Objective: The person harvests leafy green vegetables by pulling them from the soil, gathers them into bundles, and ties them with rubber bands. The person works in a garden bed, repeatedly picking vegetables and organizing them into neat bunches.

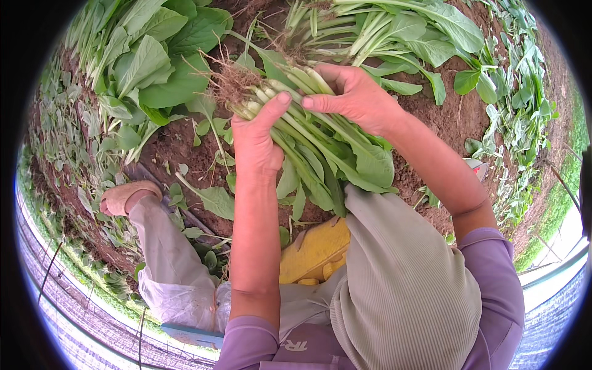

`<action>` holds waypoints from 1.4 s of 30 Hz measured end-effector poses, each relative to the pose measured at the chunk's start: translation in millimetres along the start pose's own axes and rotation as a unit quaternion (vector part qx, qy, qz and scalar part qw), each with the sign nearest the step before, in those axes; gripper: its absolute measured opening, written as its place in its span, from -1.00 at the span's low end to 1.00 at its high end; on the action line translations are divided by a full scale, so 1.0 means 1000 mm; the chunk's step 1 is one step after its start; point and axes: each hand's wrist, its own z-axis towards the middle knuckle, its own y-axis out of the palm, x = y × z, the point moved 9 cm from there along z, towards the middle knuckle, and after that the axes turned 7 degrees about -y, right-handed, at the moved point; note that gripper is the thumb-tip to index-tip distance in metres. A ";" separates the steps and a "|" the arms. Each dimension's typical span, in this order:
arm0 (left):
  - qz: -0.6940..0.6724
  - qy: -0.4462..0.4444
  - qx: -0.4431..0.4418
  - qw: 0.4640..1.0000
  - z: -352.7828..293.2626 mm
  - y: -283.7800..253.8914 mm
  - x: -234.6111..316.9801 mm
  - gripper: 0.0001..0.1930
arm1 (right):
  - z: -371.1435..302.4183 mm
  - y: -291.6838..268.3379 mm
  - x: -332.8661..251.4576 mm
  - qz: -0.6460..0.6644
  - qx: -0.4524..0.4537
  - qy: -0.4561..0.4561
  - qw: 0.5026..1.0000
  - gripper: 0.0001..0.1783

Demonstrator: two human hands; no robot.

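A bunch of leafy greens (311, 145) with pale stalks is held between both hands above the soil. Its tangled brown roots (231, 80) point to the far left, and its leaves hang down toward my right knee. My left hand (259, 135) is closed round the stalks just below the roots, thumb on top. On the right side of the same bunch, my right hand (348, 95) grips the stalks near their base, its thumb laid across them. The fingers beneath the bunch are mostly hidden.
Piled greens (148, 61) lie at the far left, and more pulled greens (394, 31) lie at the far right. Between my legs is a yellow plastic piece (314, 250). My left foot (129, 196) rests on soil with scattered leaves. Leafy plants (524, 80) line the right edge.
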 end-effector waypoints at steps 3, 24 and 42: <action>0.009 0.020 0.007 1.000 0.000 0.002 0.001 -0.67 | 0.000 0.001 -0.004 -0.038 -0.008 0.001 0.999 -0.63; 0.048 0.033 -0.029 0.998 -0.007 -0.001 0.004 -0.64 | -0.005 -0.013 -0.011 -0.084 0.011 0.037 0.996 -0.77; 0.082 0.041 -0.048 0.995 -0.007 0.013 0.004 -0.63 | -0.015 -0.009 0.000 -0.007 -0.039 0.087 0.995 -0.75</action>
